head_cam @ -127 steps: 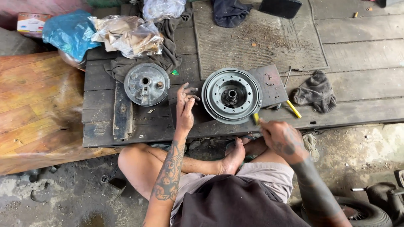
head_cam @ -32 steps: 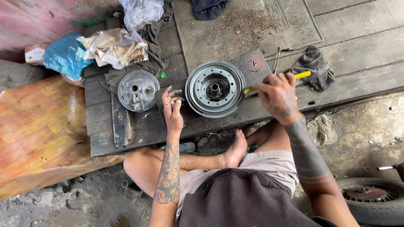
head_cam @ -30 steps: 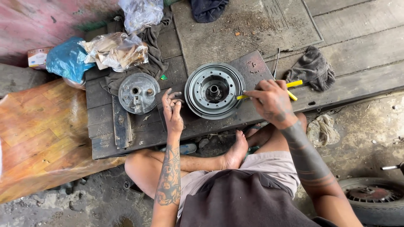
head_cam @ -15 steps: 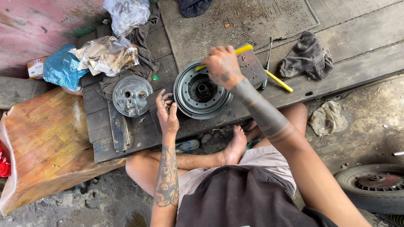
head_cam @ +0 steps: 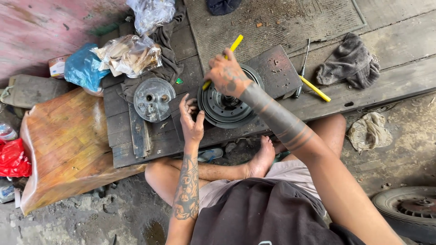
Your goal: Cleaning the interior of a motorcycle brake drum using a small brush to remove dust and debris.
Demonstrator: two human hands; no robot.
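Observation:
A round grey metal hub with a ribbed face (head_cam: 225, 109) lies flat on a dark wooden platform (head_cam: 136, 145). My right hand (head_cam: 227, 75) hovers over the hub's far edge, closed around a yellow-handled tool (head_cam: 234, 46) whose handle sticks up and away. My left hand (head_cam: 190, 120) rests at the hub's left rim, fingers spread and touching the platform. A smaller round metal plate (head_cam: 153, 99) lies to the left of that hand.
A second yellow-handled tool (head_cam: 314, 88) and a grey rag (head_cam: 349, 62) lie to the right. Plastic bags (head_cam: 129, 53) and a blue bag (head_cam: 81, 70) sit at the back left. A wooden board (head_cam: 63, 145) leans at left, a tyre (head_cam: 404, 211) at bottom right.
My right hand picked up a yellow-handled tool at the right and carried it left, over the hub. My left hand stayed by the hub's left rim.

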